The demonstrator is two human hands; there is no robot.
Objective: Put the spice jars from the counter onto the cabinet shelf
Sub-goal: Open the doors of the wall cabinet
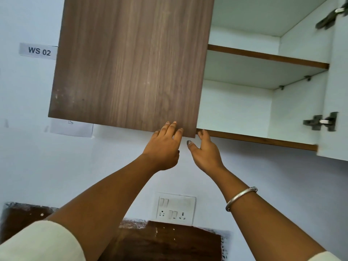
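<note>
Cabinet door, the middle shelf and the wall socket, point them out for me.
Cabinet door (131,63): head view, middle of its wood front.
Middle shelf (267,57): head view, its brown front edge.
Wall socket (175,208): head view, middle of the white plate.

I see two bare forearms of the person, both uncovered from the elbow to the hand. The left hand (162,147) has short nails and wears no ring that I can see. The right hand (206,150) has a thumb nail that looks dark, maybe painted, but I cannot tell for sure. On the right wrist sits a thin silver bangle (241,197) with a small ribbed knob at its end. At the lower left corner there is a cream sleeve (40,242), wide and plain; a small piece of the same cloth shows at the lower right corner.
</note>
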